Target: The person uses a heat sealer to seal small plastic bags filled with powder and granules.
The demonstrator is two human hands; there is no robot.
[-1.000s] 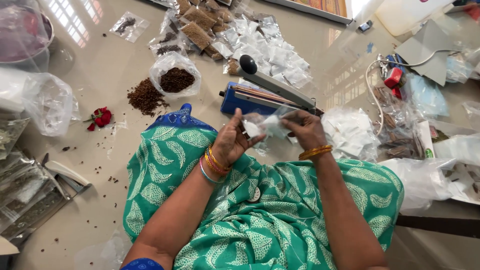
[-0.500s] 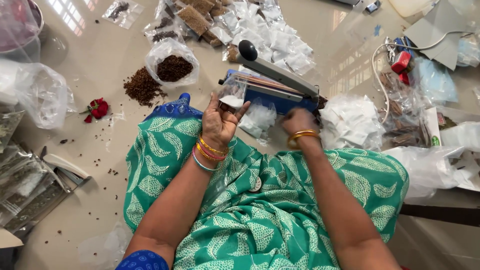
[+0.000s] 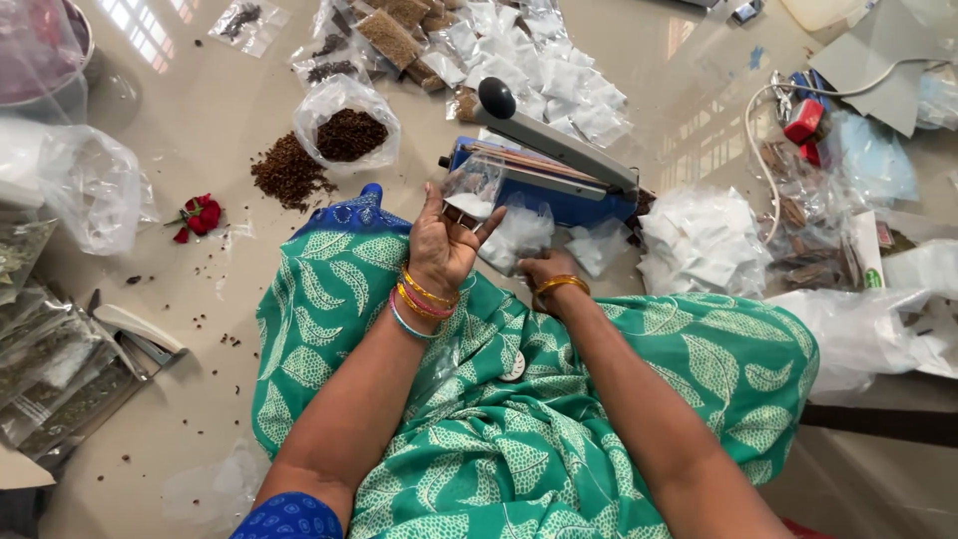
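The fingers (image 3: 451, 208) of the left hand (image 3: 439, 245) are closed on a small clear plastic pouch (image 3: 471, 188), held upright just before the blue heat sealer (image 3: 544, 175); the right hand (image 3: 544, 268) is lower, its grip hidden.

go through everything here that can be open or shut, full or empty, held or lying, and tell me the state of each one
Left hand: raised, holding the small clear plastic pouch.
Small clear plastic pouch: upright, white powder at the bottom.
Right hand: lowered into the clear bag of white powder, mostly hidden.
Clear bag of white powder: open.
Blue heat sealer with black knob: arm raised.
Clear bag of brown spice: open, partly filled.
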